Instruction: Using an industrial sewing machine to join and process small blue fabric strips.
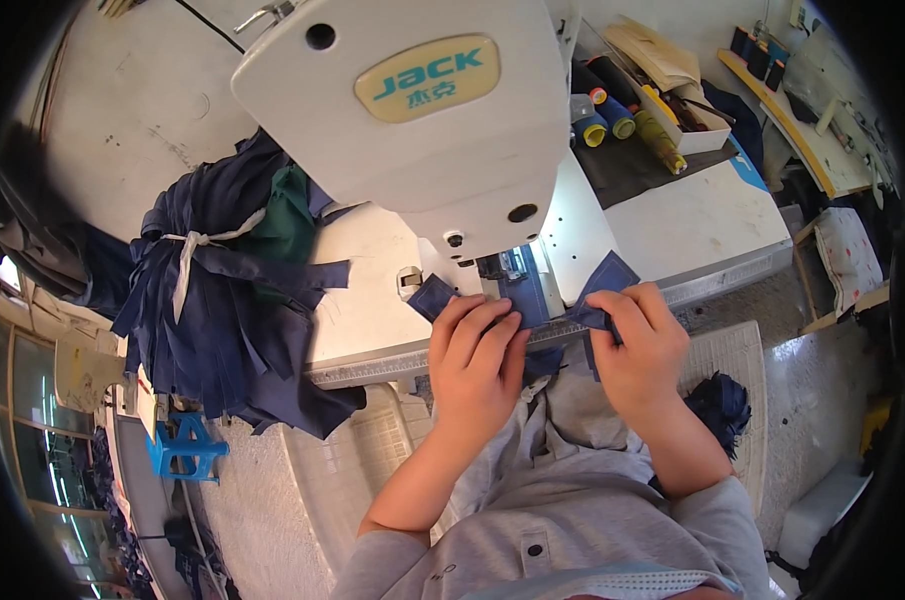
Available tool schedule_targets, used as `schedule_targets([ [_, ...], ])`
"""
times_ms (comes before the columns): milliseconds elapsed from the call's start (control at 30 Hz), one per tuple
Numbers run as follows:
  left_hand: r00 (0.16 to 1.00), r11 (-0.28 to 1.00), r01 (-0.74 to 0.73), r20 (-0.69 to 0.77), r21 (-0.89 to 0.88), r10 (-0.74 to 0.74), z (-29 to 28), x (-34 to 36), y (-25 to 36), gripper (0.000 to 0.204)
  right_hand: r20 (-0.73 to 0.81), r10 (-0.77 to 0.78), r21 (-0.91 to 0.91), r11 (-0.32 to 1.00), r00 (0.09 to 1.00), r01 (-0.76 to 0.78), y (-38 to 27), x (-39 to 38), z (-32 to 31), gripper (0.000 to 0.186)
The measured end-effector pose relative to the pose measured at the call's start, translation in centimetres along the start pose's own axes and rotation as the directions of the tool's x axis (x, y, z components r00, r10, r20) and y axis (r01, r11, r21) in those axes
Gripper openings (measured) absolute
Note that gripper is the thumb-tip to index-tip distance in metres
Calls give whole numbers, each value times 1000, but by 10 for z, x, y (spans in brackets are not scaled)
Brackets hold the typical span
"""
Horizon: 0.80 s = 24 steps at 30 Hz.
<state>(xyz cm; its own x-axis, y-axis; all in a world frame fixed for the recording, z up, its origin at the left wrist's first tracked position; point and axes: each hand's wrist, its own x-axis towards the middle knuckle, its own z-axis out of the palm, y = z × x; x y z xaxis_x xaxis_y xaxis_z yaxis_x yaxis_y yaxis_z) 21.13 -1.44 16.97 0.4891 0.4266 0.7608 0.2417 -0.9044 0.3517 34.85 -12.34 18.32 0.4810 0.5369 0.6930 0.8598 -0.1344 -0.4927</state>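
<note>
A navy blue fabric piece (525,297) lies on the bed of a white sewing machine (442,110), partly under its needle area. My left hand (475,350) is closed at the fabric's near left part, fingertips and thumb pressed together on it. A stitched corner of cloth sticks out beyond those fingers on the left. On the right, my right hand (637,340) pinches a folded navy flap (608,278) between thumb and fingers at the table's front edge. More navy cloth hangs below the edge, between my hands. The needle tip is too small to make out.
A tied bundle of navy strips (222,260) drapes over the table's left side. Thread cones (612,115) and an open box (687,130) stand at the back right. A blue plastic stool (187,447) is on the floor at left. Dark scraps (717,410) lie beside my right arm.
</note>
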Motion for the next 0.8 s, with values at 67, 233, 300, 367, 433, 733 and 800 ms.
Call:
schedule_targets([
  [67,1000,1000,-1,0,4,1,1,1,0,27,38,17,32,999,999,-19,1,-1,-2,37],
  [233,1000,1000,1,15,23,-2,2,2,0,32,86,22,69,997,996,-28,4,4,-2,36],
  [300,1000,998,-3,15,65,2,4,2,2,35,13,2,102,995,1000,-3,7,7,2,35],
  [367,1000,998,3,13,57,-4,5,3,2,36,32,-1,95,995,999,-2,8,10,5,35],
  [433,1000,999,6,15,52,-6,6,4,1,36,47,8,98,995,999,-12,10,12,5,36],
  [733,1000,997,-3,25,82,1,7,6,-1,36,210,-5,254,966,978,-50,16,11,-5,31],
  [800,1000,997,16,24,73,-18,7,6,0,36,226,-29,226,974,974,-23,16,10,-7,32],
])
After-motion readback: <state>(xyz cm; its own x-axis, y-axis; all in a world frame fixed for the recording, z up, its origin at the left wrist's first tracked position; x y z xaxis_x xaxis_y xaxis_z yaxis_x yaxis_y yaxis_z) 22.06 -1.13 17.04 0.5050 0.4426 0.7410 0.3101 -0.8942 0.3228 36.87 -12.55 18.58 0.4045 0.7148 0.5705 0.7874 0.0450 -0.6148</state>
